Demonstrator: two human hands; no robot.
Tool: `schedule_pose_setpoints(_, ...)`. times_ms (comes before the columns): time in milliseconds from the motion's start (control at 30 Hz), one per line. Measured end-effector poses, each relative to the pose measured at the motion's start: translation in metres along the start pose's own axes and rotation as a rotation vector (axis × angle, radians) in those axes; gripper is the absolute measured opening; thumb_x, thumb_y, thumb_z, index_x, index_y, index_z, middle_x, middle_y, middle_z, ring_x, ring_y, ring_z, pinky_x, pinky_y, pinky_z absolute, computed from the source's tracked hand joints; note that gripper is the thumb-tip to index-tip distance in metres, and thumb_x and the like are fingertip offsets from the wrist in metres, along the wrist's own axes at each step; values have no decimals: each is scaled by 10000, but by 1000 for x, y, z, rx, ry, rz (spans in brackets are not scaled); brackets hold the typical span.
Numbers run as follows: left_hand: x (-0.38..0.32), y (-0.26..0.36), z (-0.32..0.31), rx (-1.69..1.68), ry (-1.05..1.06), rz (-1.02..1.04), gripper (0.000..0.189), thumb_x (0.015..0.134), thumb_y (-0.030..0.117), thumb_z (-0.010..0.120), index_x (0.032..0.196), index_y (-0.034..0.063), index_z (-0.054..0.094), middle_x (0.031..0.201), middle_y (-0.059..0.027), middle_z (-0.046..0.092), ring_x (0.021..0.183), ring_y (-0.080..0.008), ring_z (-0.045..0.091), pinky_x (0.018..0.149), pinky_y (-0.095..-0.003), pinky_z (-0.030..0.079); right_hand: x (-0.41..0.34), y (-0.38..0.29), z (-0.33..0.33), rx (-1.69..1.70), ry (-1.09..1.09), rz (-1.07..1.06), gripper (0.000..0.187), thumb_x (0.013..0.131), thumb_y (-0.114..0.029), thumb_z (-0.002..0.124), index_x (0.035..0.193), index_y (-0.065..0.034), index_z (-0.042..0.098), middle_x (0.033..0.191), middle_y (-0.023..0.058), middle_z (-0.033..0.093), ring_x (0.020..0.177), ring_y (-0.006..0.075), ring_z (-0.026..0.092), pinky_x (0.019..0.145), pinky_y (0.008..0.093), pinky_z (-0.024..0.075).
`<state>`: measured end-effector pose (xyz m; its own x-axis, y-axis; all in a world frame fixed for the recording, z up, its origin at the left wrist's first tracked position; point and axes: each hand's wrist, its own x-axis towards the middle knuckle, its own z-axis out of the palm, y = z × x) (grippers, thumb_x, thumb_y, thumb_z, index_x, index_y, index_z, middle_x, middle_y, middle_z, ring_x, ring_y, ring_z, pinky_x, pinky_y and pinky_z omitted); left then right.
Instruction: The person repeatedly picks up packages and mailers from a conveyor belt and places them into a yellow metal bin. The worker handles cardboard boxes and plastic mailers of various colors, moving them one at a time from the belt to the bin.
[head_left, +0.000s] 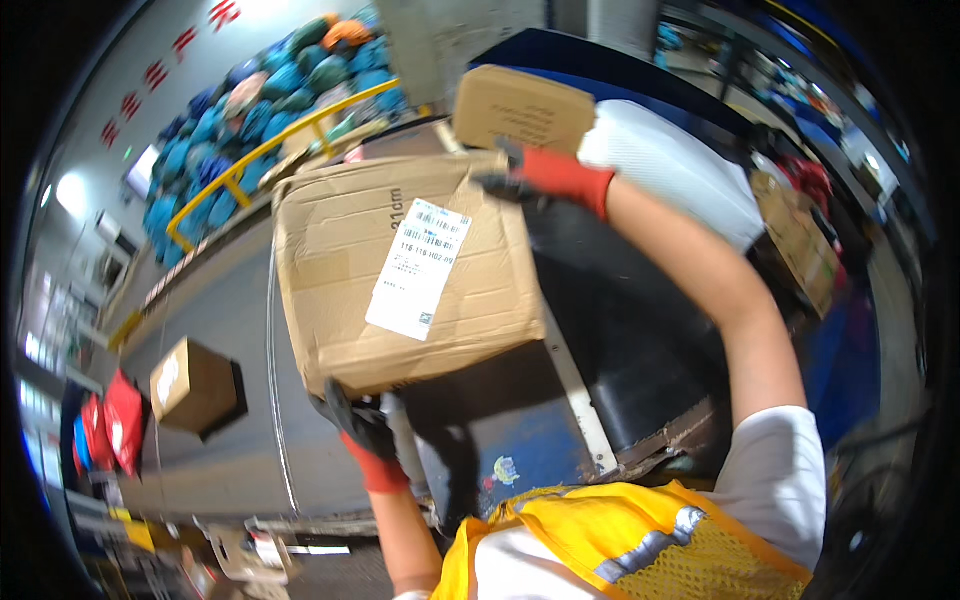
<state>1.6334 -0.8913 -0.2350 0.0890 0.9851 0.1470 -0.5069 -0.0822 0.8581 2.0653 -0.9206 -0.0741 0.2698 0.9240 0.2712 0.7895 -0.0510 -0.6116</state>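
Note:
A large cardboard box (337, 285) with a white printed label is tilted up in front of me, between my two gloved hands. My left hand (364, 431), in a red and black work glove, grips its lower left corner from below. At the upper right corner, my right hand (551, 176), gloved alike, has its dark fingers on the box's edge. Behind the right hand stands a second cardboard box (521, 109) with printing on it, beside a white padded parcel (667, 165).
A conveyor belt (217, 300) carries a small cardboard box (195, 386) and red parcels (122, 424) at the left. A yellow railing (277, 154) fronts a heap of blue and green sacks (281, 82). More parcels (795, 240) lie at the right.

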Motion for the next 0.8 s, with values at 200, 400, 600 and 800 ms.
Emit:
schedule_pose_setpoints(200,58,-16,-54,819,386,508,863,906,309,778,1551,41,272,1516,-252,356,1416,-385,333,1108,-529,358,-12,-116,219,132,-166,62,985,838,-638,697,1610,-215,255,1537,386,287,1452,510,301,1179,532,307)
schedule_pose_setpoints(400,105,-19,-36,1445,-64,840,522,891,309,724,1351,85,619,1458,-168,536,1384,-363,445,1204,-572,172,26,-99,234,416,-264,-69,931,878,-600,664,1575,-105,294,1481,364,409,1384,472,434,1118,492,397)
schedule_pose_setpoints(600,105,-35,-41,1560,328,874,474,946,252,669,1390,105,593,1505,-166,480,1400,-372,418,1180,-546,258,37,72,147,-243,8,14,798,840,-546,732,1433,-60,508,1442,203,525,1322,396,510,1082,475,427)
schedule_pose_setpoints(800,14,-122,40,1659,-384,423,705,890,354,708,1489,76,461,1566,-234,330,1489,-446,234,1213,-581,156,124,260,78,-703,257,236,840,886,-579,663,1534,-116,396,1549,275,379,1375,432,448,1104,511,407)
